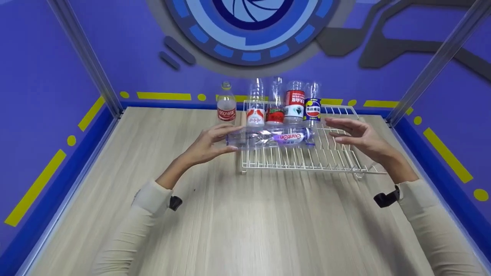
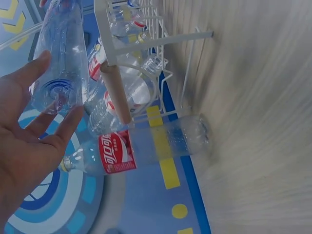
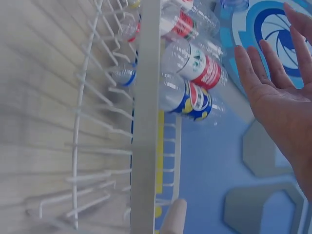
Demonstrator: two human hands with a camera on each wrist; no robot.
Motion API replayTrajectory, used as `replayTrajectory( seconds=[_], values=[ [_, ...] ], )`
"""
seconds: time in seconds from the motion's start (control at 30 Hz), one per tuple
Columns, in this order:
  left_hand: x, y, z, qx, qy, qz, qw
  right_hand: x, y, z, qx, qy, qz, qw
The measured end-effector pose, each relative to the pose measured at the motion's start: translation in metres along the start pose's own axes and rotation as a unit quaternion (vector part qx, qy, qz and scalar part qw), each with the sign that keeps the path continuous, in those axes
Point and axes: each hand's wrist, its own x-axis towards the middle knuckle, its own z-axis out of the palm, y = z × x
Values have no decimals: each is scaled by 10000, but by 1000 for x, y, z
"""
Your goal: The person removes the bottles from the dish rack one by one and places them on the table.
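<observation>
My left hand [image 1: 210,143] holds a clear Ganten water bottle [image 1: 291,138] by its base end, thumb on one side and fingers on the other. The bottle lies level above the front of a white wire rack [image 1: 268,167], its cap end toward the right. In the left wrist view its ribbed base [image 2: 57,92] sits between the thumb and fingertips. Just beyond the cap end my right hand [image 1: 362,138] is held in the air, fingers extended, apart from the bottle. The right wrist view shows that palm [image 3: 287,107] with nothing in it.
Along the rack's back stand a red-and-white label bottle [image 1: 255,117], a red label bottle [image 1: 275,115], a larger red-and-white label bottle [image 1: 295,105] and a Pepsi bottle [image 1: 312,109], some neck down. A Coca-Cola bottle [image 1: 226,105] stands upright left of the rack. Purple walls enclose the table.
</observation>
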Motion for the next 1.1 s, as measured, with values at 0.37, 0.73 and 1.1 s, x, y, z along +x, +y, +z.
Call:
replayTrajectory(
  seconds=[0.37, 0.73, 1.1],
  values=[
    [-18, -19, -9, -1144, 716, -781, 9878, -20, 7, -42, -114, 923, 216, 9954],
    [-26, -28, -27, -3558, 1321, -1260, 9166, -43, 18, -74, 414, 1451, 280, 9882],
    [-32, -43, -35, -3964, 1741, -1412, 8903, -57, 27, -86, 992, 1893, -36, 9769]
  ],
)
